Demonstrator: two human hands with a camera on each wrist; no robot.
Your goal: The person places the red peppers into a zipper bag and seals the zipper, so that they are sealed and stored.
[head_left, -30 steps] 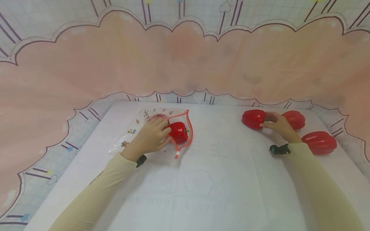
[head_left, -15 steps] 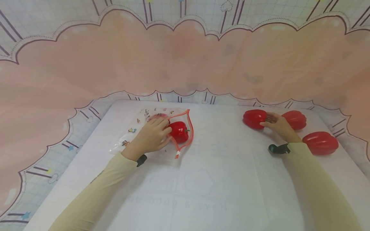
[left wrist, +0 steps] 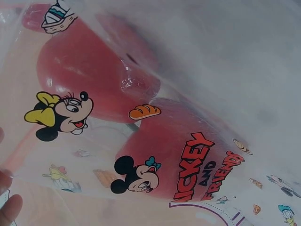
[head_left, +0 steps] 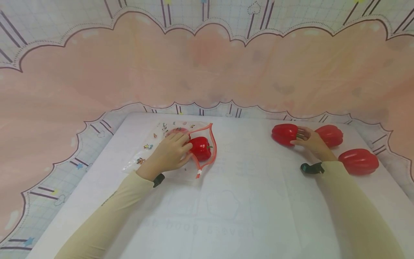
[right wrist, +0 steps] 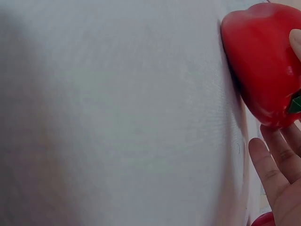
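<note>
A clear plastic zip bag (head_left: pixel 148 154) with cartoon prints and an orange-red rim lies at the left of the white surface. My left hand (head_left: pixel 173 153) grips it near its mouth. A red bell pepper (head_left: pixel 200 148) sits just inside that mouth, its green stem facing out. Through the film, the left wrist view shows red peppers (left wrist: pixel 80 70) in the bag. On the right, another red bell pepper (head_left: pixel 284 134) lies on its side. My right hand (head_left: pixel 312 142) touches its stem end, thumb against it and fingers (right wrist: pixel 277 150) mostly straight.
Two more red peppers lie on the right, one behind the right hand (head_left: pixel 330 135) and one beside the right forearm (head_left: pixel 358 162). A peach and white patterned cloth (head_left: pixel 207 72) hangs behind the white tabletop (head_left: pixel 252 201).
Nearly everything holds still. The right hand stays at the pepper's stem end and the left hand stays on the bag; only a slight shift of the whole view shows.
</note>
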